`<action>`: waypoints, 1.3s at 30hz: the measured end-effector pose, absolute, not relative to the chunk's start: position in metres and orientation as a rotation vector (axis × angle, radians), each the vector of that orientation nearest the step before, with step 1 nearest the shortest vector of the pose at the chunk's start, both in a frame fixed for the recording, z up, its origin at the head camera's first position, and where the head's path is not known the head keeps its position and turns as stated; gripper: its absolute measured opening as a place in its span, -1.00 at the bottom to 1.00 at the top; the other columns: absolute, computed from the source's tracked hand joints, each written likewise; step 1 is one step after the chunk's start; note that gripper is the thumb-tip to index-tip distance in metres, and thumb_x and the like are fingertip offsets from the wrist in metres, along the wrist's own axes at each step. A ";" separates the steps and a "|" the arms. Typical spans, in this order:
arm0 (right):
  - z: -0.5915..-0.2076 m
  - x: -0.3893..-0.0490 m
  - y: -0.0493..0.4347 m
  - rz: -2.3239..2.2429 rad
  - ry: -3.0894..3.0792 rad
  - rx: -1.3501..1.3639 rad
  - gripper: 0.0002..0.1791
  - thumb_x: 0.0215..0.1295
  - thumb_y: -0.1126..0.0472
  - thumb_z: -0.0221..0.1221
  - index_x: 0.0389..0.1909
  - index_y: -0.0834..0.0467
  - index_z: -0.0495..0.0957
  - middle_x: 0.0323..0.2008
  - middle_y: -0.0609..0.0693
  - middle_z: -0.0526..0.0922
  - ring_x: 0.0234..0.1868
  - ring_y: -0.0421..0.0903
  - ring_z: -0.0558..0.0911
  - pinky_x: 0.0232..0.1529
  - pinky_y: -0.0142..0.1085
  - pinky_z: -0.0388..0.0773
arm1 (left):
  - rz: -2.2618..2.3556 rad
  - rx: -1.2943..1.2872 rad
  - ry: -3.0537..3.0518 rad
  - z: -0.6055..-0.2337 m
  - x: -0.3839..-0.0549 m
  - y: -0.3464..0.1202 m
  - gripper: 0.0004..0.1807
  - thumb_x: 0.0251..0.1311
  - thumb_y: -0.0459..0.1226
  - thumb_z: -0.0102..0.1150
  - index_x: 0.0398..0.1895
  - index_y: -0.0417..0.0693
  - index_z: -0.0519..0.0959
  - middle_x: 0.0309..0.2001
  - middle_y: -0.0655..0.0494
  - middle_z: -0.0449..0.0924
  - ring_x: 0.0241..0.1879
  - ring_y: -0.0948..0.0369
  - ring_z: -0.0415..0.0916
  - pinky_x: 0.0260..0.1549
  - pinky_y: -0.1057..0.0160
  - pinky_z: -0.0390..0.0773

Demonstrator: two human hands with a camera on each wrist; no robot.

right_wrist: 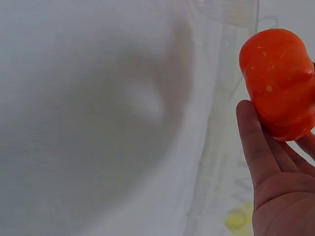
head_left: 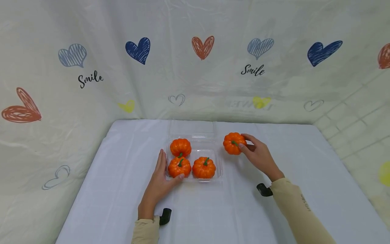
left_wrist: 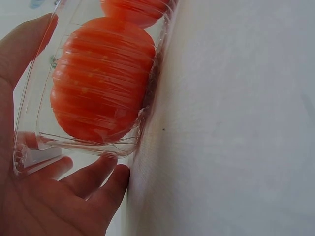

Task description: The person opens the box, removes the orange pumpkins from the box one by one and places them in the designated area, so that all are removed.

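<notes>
In the head view, a clear plastic clamshell box [head_left: 219,171] stands on the table with its lid folded back. Inside lie three small orange toy pumpkins with green stems: one at back left [head_left: 180,147], one at front left [head_left: 179,167], one at front right [head_left: 204,168]. My left hand [head_left: 159,183] rests against the box's left side, fingers straight, thumb at the front rim. In the left wrist view a pumpkin [left_wrist: 103,81] shows through the clear wall. To the right of the box, my right hand [head_left: 259,156] holds another toy pumpkin [head_left: 233,143] above the table, between thumb and fingers.
A white cloth covers the table [head_left: 109,200]. Behind it hangs a pale curtain [head_left: 170,78] printed with hearts and words, which continues along both sides. The box's transparent lid [head_left: 192,128] lies toward the table's back edge. A dark wrist device sits at each sleeve.
</notes>
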State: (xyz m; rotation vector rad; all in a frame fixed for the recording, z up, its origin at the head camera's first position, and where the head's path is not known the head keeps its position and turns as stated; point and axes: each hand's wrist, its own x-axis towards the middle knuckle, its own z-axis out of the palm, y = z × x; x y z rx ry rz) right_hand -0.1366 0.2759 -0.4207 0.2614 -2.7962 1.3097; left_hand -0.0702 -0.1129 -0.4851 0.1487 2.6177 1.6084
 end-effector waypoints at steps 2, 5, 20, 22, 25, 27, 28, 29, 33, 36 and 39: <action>-0.425 -0.137 0.278 1.309 -2.809 0.234 -0.34 0.64 -0.04 0.20 0.54 0.27 0.38 0.42 0.30 0.49 0.15 0.30 0.72 0.12 0.13 0.68 | 1.612 0.145 2.615 -0.485 -0.070 -0.113 0.36 0.21 0.27 0.45 0.79 0.01 -0.24 0.75 0.28 -0.38 0.68 0.05 -0.07 0.55 -0.06 0.11; -0.432 -0.136 0.281 1.317 -2.829 0.196 -0.33 0.64 -0.07 0.19 0.54 0.26 0.38 0.41 0.31 0.50 0.14 0.30 0.72 0.13 0.12 0.68 | 1.618 0.148 2.610 -0.485 -0.070 -0.114 0.35 0.22 0.26 0.44 0.79 0.01 -0.24 0.75 0.28 -0.39 0.68 0.05 -0.08 0.55 -0.05 0.11; -0.453 -0.135 0.278 1.346 -2.884 0.094 -0.31 0.64 -0.10 0.17 0.54 0.28 0.38 0.43 0.32 0.48 0.25 0.32 0.64 0.25 0.15 0.60 | 1.581 0.159 2.631 -0.486 -0.070 -0.114 0.33 0.25 0.27 0.40 0.78 -0.04 -0.23 0.76 0.22 -0.38 0.69 0.02 -0.09 0.55 -0.12 0.08; -0.455 -0.136 0.277 1.342 -2.877 0.106 -0.34 0.65 -0.06 0.17 0.52 0.30 0.39 0.42 0.32 0.49 0.29 0.31 0.61 0.28 0.15 0.58 | 1.579 0.151 2.628 -0.486 -0.070 -0.114 0.33 0.25 0.27 0.40 0.78 -0.03 -0.23 0.76 0.22 -0.39 0.69 0.03 -0.10 0.55 -0.12 0.07; -0.459 -0.137 0.275 1.305 -2.879 0.130 -0.36 0.66 -0.03 0.16 0.51 0.33 0.40 0.40 0.33 0.52 0.32 0.28 0.57 0.31 0.15 0.56 | 1.578 0.144 2.622 -0.485 -0.069 -0.113 0.33 0.24 0.27 0.40 0.79 -0.02 -0.24 0.76 0.23 -0.39 0.69 0.03 -0.12 0.55 -0.11 0.06; -0.461 -0.138 0.275 1.274 -2.888 0.124 -0.36 0.66 -0.04 0.15 0.51 0.32 0.41 0.37 0.33 0.54 0.26 0.27 0.59 0.27 0.15 0.58 | 1.577 0.144 2.619 -0.485 -0.069 -0.113 0.33 0.24 0.28 0.40 0.79 -0.02 -0.24 0.76 0.23 -0.40 0.69 0.03 -0.12 0.55 -0.12 0.06; -0.461 -0.138 0.275 1.258 -2.897 0.118 -0.34 0.67 -0.06 0.13 0.51 0.32 0.41 0.37 0.33 0.55 0.22 0.26 0.60 0.25 0.15 0.60 | 1.575 0.143 2.620 -0.485 -0.069 -0.113 0.34 0.24 0.28 0.40 0.79 -0.02 -0.24 0.76 0.23 -0.40 0.70 0.03 -0.12 0.55 -0.12 0.07; -0.462 -0.138 0.276 1.248 -2.905 0.111 -0.33 0.67 -0.08 0.12 0.52 0.32 0.40 0.37 0.33 0.55 0.19 0.26 0.61 0.24 0.15 0.60 | 1.575 0.143 2.622 -0.485 -0.069 -0.113 0.34 0.24 0.29 0.40 0.79 -0.02 -0.24 0.76 0.23 -0.40 0.70 0.03 -0.12 0.55 -0.13 0.07; -0.462 -0.137 0.277 1.251 -2.925 0.080 -0.29 0.69 -0.12 0.07 0.54 0.35 0.37 0.37 0.36 0.54 0.16 0.28 0.62 0.25 0.17 0.59 | 1.573 0.147 2.631 -0.485 -0.070 -0.113 0.34 0.23 0.30 0.39 0.79 -0.02 -0.23 0.76 0.24 -0.39 0.70 0.04 -0.13 0.55 -0.14 0.08; -0.462 -0.136 0.276 1.268 -2.938 0.051 -0.28 0.71 -0.10 0.03 0.57 0.38 0.32 0.41 0.38 0.49 0.23 0.31 0.59 0.29 0.19 0.56 | 1.574 0.147 2.634 -0.485 -0.070 -0.113 0.34 0.23 0.30 0.40 0.79 0.00 -0.22 0.75 0.28 -0.38 0.70 0.07 -0.13 0.55 -0.13 0.09; -0.462 -0.136 0.275 1.275 -2.950 0.017 -0.26 0.72 -0.11 0.00 0.59 0.38 0.28 0.46 0.38 0.44 0.27 0.31 0.57 0.30 0.17 0.56 | 1.578 0.148 2.633 -0.484 -0.070 -0.114 0.33 0.23 0.30 0.40 0.79 0.00 -0.21 0.75 0.30 -0.38 0.70 0.11 -0.16 0.55 -0.12 0.09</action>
